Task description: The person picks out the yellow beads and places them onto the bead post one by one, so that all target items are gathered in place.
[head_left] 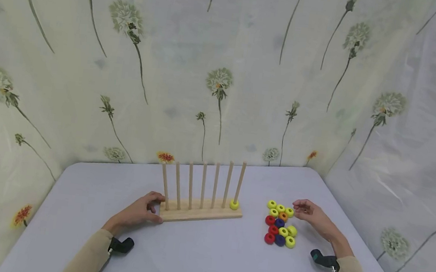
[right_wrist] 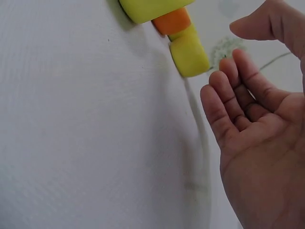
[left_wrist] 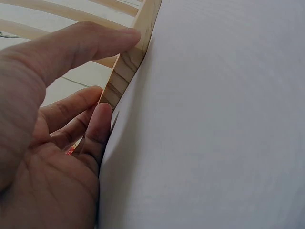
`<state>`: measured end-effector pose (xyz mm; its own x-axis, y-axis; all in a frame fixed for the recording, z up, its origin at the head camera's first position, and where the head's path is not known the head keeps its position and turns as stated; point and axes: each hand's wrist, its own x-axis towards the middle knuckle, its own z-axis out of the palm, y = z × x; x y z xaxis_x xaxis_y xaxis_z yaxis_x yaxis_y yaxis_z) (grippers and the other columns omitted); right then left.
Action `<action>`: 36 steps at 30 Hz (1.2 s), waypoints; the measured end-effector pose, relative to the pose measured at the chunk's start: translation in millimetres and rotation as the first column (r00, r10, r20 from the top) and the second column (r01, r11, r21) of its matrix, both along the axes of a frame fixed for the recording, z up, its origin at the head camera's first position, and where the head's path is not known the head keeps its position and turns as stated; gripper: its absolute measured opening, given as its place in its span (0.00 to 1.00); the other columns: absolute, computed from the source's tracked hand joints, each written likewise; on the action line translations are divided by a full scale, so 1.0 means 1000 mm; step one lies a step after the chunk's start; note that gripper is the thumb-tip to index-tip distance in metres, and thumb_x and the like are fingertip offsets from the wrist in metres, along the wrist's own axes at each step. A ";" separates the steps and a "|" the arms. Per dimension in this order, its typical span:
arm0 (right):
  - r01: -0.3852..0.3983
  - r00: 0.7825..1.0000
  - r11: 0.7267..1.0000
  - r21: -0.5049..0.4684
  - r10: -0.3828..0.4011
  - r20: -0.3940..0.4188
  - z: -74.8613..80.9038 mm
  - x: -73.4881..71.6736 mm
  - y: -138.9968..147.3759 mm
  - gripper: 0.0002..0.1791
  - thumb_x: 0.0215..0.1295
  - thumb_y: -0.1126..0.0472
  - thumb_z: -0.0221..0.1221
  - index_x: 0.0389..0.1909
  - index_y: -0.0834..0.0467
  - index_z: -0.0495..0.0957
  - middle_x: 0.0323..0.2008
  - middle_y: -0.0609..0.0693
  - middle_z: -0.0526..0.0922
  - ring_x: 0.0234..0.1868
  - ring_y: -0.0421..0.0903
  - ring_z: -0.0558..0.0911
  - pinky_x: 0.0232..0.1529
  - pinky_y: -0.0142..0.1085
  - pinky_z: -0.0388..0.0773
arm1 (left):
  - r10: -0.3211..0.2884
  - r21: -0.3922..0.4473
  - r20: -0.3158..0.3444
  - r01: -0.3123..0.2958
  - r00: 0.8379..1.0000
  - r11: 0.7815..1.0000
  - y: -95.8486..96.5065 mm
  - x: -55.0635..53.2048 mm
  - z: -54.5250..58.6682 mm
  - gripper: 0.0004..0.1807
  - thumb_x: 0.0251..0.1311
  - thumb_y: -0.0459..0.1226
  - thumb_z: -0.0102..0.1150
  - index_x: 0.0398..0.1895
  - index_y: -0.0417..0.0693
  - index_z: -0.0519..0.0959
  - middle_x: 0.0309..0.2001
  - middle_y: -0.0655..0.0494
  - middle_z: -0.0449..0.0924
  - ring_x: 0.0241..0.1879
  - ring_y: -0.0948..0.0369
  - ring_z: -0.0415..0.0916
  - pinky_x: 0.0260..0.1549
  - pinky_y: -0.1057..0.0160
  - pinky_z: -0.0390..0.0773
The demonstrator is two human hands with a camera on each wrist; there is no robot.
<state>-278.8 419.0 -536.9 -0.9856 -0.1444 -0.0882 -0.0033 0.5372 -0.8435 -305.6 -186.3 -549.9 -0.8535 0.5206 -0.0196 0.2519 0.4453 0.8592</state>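
Observation:
A wooden peg rack (head_left: 201, 215) with several upright pegs stands on the table, a single yellow ring (head_left: 234, 204) at the foot of its rightmost peg. My left hand (head_left: 146, 208) grips the left end of its base. In the left wrist view, the thumb (left_wrist: 112, 40) lies along the front side of the base while the other fingers meet its end corner. On the right, several yellow, red, dark blue and orange rings lie in a cluster. My right hand (head_left: 315, 218) is beside a yellow ring (head_left: 289, 212), fingers loosely bent and holding nothing.
A white cloth covers the table (head_left: 196, 259). Behind it hangs a curtain (head_left: 178, 59) printed with dandelions, and another sheet borders the right side. Each wrist wears a small black camera, the left one (head_left: 122, 245) near the table's front.

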 end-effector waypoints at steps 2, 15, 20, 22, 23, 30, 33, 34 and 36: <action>-0.008 1.000 1.000 0.022 0.008 -0.004 -0.002 -0.001 0.000 0.30 0.65 0.54 0.61 0.61 0.66 0.64 0.57 0.63 0.72 0.51 0.43 0.75 0.51 0.32 0.74 | 0.006 -0.006 -0.001 -0.006 1.000 1.000 0.001 0.001 -0.001 0.37 0.47 0.42 0.74 0.62 0.47 0.70 0.62 0.51 0.66 0.40 0.58 0.69 0.37 0.66 0.70; 0.018 1.000 0.996 0.085 -0.018 -0.006 -0.008 -0.010 -0.006 0.27 0.61 0.60 0.63 0.58 0.66 0.67 0.52 0.60 0.74 0.47 0.48 0.75 0.44 0.32 0.75 | 0.028 -0.028 -0.004 -0.028 1.000 0.999 0.002 0.001 0.000 0.38 0.45 0.43 0.75 0.62 0.49 0.71 0.61 0.55 0.66 0.40 0.58 0.69 0.38 0.65 0.70; 0.016 1.000 0.995 0.103 -0.015 -0.012 -0.008 -0.011 -0.007 0.26 0.61 0.61 0.63 0.57 0.65 0.68 0.50 0.59 0.75 0.45 0.47 0.74 0.41 0.31 0.75 | 0.028 -0.016 -0.002 -0.028 1.000 0.999 0.002 0.001 0.001 0.38 0.45 0.43 0.75 0.62 0.50 0.71 0.61 0.54 0.66 0.40 0.58 0.69 0.38 0.65 0.70; 0.008 1.000 0.993 0.115 -0.007 -0.010 -0.007 -0.010 -0.009 0.26 0.61 0.60 0.63 0.57 0.65 0.69 0.50 0.59 0.75 0.44 0.47 0.74 0.41 0.31 0.75 | 0.028 -0.014 0.001 -0.028 1.000 1.000 0.002 0.001 0.001 0.38 0.45 0.43 0.75 0.62 0.50 0.71 0.61 0.55 0.66 0.40 0.58 0.69 0.38 0.65 0.70; 0.008 1.000 0.993 0.119 -0.007 -0.008 -0.005 -0.009 -0.011 0.25 0.61 0.60 0.63 0.56 0.65 0.69 0.49 0.59 0.75 0.44 0.47 0.74 0.41 0.31 0.75 | 0.028 -0.010 0.001 -0.028 1.000 1.000 0.002 0.001 0.000 0.37 0.46 0.42 0.75 0.62 0.50 0.71 0.62 0.54 0.66 0.40 0.57 0.69 0.38 0.65 0.70; 0.017 1.000 0.989 0.150 -0.017 -0.003 -0.004 -0.008 -0.014 0.24 0.60 0.58 0.64 0.54 0.64 0.71 0.45 0.56 0.76 0.43 0.48 0.74 0.41 0.33 0.74 | 0.027 -0.013 0.010 -0.027 1.000 1.000 0.002 0.001 0.001 0.38 0.45 0.43 0.75 0.62 0.49 0.71 0.63 0.53 0.66 0.40 0.58 0.69 0.38 0.65 0.70; 0.030 1.000 0.988 0.154 -0.030 -0.005 -0.007 -0.010 -0.011 0.23 0.60 0.58 0.65 0.53 0.63 0.72 0.45 0.55 0.77 0.43 0.47 0.75 0.42 0.33 0.75 | 0.022 -0.016 0.001 -0.022 1.000 1.000 0.001 0.001 0.000 0.38 0.45 0.43 0.75 0.62 0.48 0.71 0.62 0.52 0.66 0.40 0.58 0.69 0.38 0.65 0.70; 0.029 1.000 0.988 0.153 -0.029 -0.007 -0.008 -0.010 -0.010 0.23 0.60 0.58 0.65 0.53 0.63 0.72 0.46 0.55 0.77 0.44 0.48 0.75 0.42 0.33 0.75 | 0.020 -0.019 -0.006 -0.020 1.000 1.000 0.001 0.000 0.000 0.38 0.45 0.43 0.75 0.62 0.49 0.71 0.62 0.52 0.66 0.40 0.59 0.69 0.37 0.65 0.70; 0.027 1.000 0.988 0.154 -0.026 -0.012 -0.009 -0.011 -0.008 0.23 0.60 0.57 0.65 0.53 0.63 0.72 0.46 0.55 0.77 0.44 0.47 0.76 0.43 0.34 0.75 | 0.017 -0.019 -0.012 -0.018 1.000 1.000 0.001 0.000 -0.001 0.38 0.45 0.43 0.75 0.62 0.49 0.71 0.62 0.52 0.66 0.39 0.59 0.69 0.37 0.66 0.70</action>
